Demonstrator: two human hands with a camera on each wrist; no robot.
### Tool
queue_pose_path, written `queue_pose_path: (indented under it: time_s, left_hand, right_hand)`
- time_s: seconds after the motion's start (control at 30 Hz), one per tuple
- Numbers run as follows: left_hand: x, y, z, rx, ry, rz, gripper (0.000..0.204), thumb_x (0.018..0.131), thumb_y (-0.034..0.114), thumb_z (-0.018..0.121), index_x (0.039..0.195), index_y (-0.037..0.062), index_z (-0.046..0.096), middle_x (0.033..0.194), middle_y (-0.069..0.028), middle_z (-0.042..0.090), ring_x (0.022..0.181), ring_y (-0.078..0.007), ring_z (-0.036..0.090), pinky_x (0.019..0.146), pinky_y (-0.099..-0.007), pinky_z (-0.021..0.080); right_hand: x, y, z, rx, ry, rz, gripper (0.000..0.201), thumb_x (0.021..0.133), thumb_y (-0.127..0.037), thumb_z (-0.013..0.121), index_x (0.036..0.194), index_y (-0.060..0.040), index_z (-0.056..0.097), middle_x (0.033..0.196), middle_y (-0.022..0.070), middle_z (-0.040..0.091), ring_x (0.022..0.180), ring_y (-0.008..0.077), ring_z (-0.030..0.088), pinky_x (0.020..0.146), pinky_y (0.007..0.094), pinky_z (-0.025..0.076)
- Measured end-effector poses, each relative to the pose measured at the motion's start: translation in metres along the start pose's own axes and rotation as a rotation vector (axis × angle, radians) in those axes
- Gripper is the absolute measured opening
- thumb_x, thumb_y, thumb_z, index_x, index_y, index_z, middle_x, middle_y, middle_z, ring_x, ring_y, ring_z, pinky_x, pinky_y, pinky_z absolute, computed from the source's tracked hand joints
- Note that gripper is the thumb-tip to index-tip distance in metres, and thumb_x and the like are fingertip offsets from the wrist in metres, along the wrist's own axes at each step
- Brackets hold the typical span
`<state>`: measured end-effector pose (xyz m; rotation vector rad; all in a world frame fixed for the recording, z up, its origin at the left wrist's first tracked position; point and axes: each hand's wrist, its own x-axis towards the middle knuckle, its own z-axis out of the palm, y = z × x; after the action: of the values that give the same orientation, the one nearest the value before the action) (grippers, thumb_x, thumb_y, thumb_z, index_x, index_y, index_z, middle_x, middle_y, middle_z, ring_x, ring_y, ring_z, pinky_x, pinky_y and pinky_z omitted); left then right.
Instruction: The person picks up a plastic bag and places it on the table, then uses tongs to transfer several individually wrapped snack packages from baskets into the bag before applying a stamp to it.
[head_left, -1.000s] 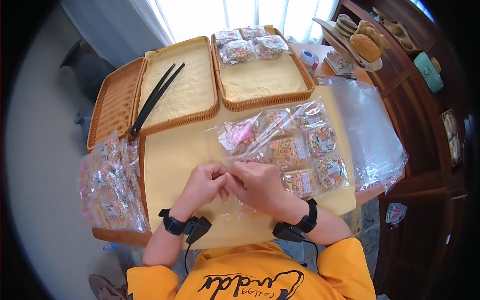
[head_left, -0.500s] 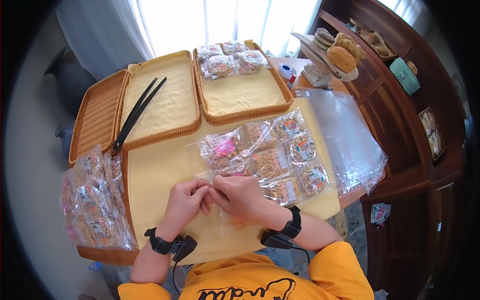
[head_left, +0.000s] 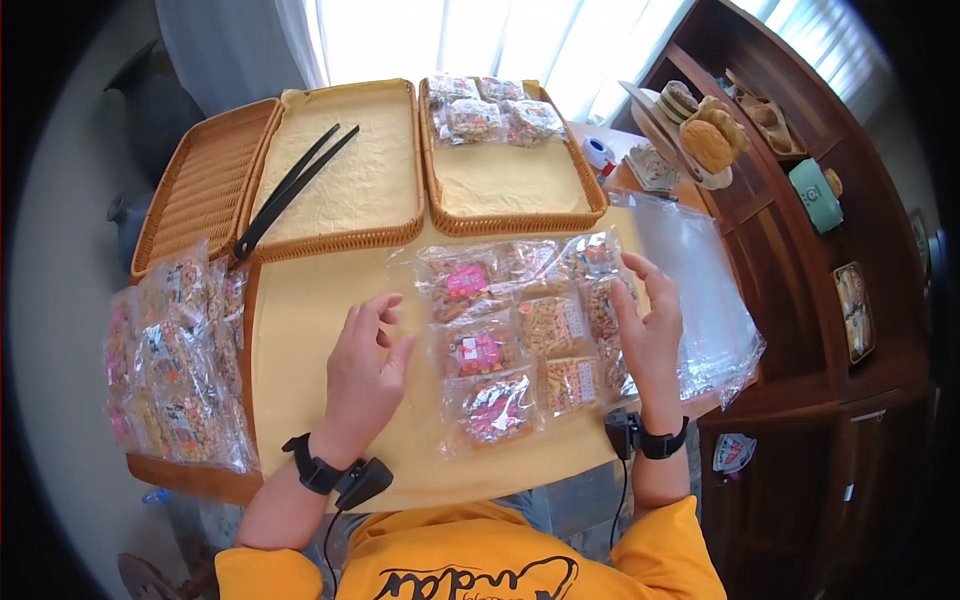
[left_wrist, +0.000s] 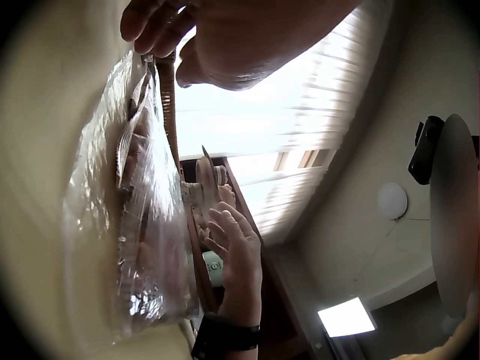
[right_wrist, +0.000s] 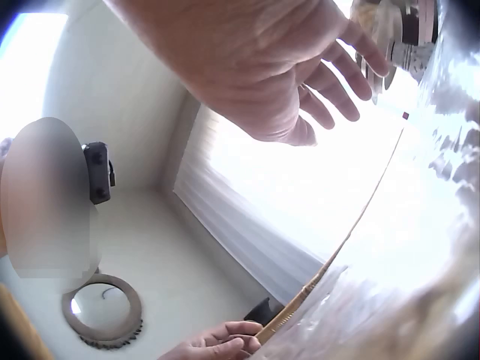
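Observation:
A large clear plastic bag [head_left: 540, 345] lies flat on the yellow table cover, holding several small packs of a chunky nut-or-cereal snack in a grid. Packs in its left column carry pink labels [head_left: 478, 350]. Just left of the bag is my left hand [head_left: 362, 362], fingers loosely bent and nothing in them. My right hand [head_left: 652, 325] hovers over the bag's right column with fingers spread, partly covering those packs. Seen from the right wrist, the right hand [right_wrist: 277, 75] has extended, separated fingers. The left wrist view shows the bag's edge [left_wrist: 150, 217] below my left fingers.
At the left table edge sit filled clear bags [head_left: 180, 365]. Behind are an unlined wicker tray [head_left: 205, 185], a paper-lined tray [head_left: 340, 215] with black tongs [head_left: 295, 190], and another tray [head_left: 515, 222] holding several packs. Empty clear bags [head_left: 695, 290] lie at right, near a tape roll [head_left: 598, 152].
My hands have parted from where they met at the bag's left side. The right went right across the bag, the left slightly left. Pink-labelled packs that were covered now show.

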<state>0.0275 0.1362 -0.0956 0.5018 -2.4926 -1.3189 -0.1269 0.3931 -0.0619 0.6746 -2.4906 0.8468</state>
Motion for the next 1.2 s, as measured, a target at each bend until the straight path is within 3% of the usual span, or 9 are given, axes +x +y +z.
queue_pose_path:
  time_s: [0.03,0.1,0.2,0.47,0.53,0.73,0.83,1.07,1.2]
  left_hand:
    - [0.005,0.002,0.008,-0.036,-0.002,0.024,0.040,0.092,0.021,0.063,0.127,0.0047,0.052,0.114,-0.0119,0.057,0.100,-0.0207,0.060,0.082,-0.0324,0.051]
    - [0.002,-0.004,0.013,0.325,0.047,0.503,0.069,0.091,0.038,0.064,0.146,0.0094,0.035,0.149,-0.0193,0.033,0.136,-0.0361,0.037,0.108,-0.0451,0.036]
    - [-0.001,-0.014,0.023,0.315,-0.183,0.467,0.086,0.087,0.058,0.057,0.153,0.0161,0.023,0.158,-0.0206,0.013,0.144,-0.0455,0.014,0.116,-0.0528,0.016]
    - [-0.003,-0.020,0.018,0.284,-0.210,0.277,0.097,0.082,0.071,0.048,0.154,0.0149,0.017,0.154,-0.0311,0.013,0.142,-0.0481,0.017,0.115,-0.0560,0.015]
    - [-0.007,-0.017,0.016,0.256,-0.177,0.233,0.100,0.081,0.072,0.051,0.155,0.0143,0.015,0.154,-0.0327,0.013,0.142,-0.0489,0.017,0.114,-0.0575,0.015]
    - [-0.016,0.003,0.015,0.159,-0.279,0.159,0.112,0.078,0.053,0.071,0.154,0.0051,0.004,0.157,-0.0297,-0.001,0.146,-0.0446,0.008,0.116,-0.0558,0.011]
    - [-0.016,0.002,0.018,0.171,-0.296,0.160,0.117,0.074,0.043,0.078,0.154,0.0061,0.001,0.157,-0.0298,-0.004,0.146,-0.0447,0.007,0.116,-0.0557,0.011]
    - [-0.018,-0.005,0.022,0.147,-0.311,0.212,0.109,0.077,0.038,0.077,0.154,0.0098,0.006,0.156,-0.0298,-0.002,0.145,-0.0462,0.006,0.115,-0.0591,0.012]
    - [-0.020,-0.008,0.025,0.145,-0.277,0.242,0.106,0.078,0.038,0.076,0.154,0.0093,0.008,0.157,-0.0289,0.000,0.146,-0.0459,0.006,0.113,-0.0622,0.012]
  right_hand:
    - [0.002,0.021,-0.007,-0.037,0.017,-0.013,0.033,0.092,-0.017,0.063,0.119,0.0018,0.060,0.108,0.0171,0.066,0.109,0.0250,0.060,0.089,0.0374,0.047]
    - [-0.011,0.052,-0.005,-0.019,-0.234,0.149,0.055,0.091,-0.019,0.064,0.135,0.0049,0.044,0.131,0.0243,0.053,0.125,0.0356,0.047,0.102,0.0429,0.038]
    - [-0.029,0.044,-0.001,0.140,-0.393,0.260,0.068,0.091,-0.020,0.064,0.143,0.0065,0.029,0.139,0.0282,0.043,0.128,0.0390,0.045,0.107,0.0423,0.034]
    - [-0.022,0.041,-0.010,0.123,-0.455,0.115,0.069,0.090,-0.020,0.065,0.144,0.0042,0.030,0.142,0.0284,0.040,0.135,0.0395,0.036,0.111,0.0416,0.030]
    - [0.015,0.058,-0.017,-0.196,-0.265,-0.035,0.059,0.088,-0.020,0.067,0.137,0.0037,0.042,0.138,0.0270,0.045,0.133,0.0381,0.039,0.109,0.0420,0.032]
    - [0.143,0.121,0.035,-0.011,-0.209,0.027,0.051,0.084,-0.018,0.071,0.127,0.0012,0.054,0.095,0.0153,0.070,0.085,0.0267,0.070,0.072,0.0353,0.054]
    - [0.183,0.130,0.068,0.072,-0.302,0.343,0.051,0.082,-0.022,0.073,0.125,-0.0005,0.057,0.092,0.0125,0.071,0.071,0.0192,0.070,0.057,0.0294,0.054]
    - [0.207,0.153,0.107,-0.056,-0.324,0.282,0.030,0.082,-0.026,0.072,0.098,-0.0003,0.071,0.080,0.0096,0.070,0.060,0.0138,0.067,0.050,0.0230,0.049]
    - [0.194,0.113,0.070,0.283,-0.158,0.231,0.018,0.088,-0.018,0.068,0.092,-0.0007,0.071,0.077,0.0044,0.069,0.054,0.0093,0.060,0.047,0.0204,0.043]
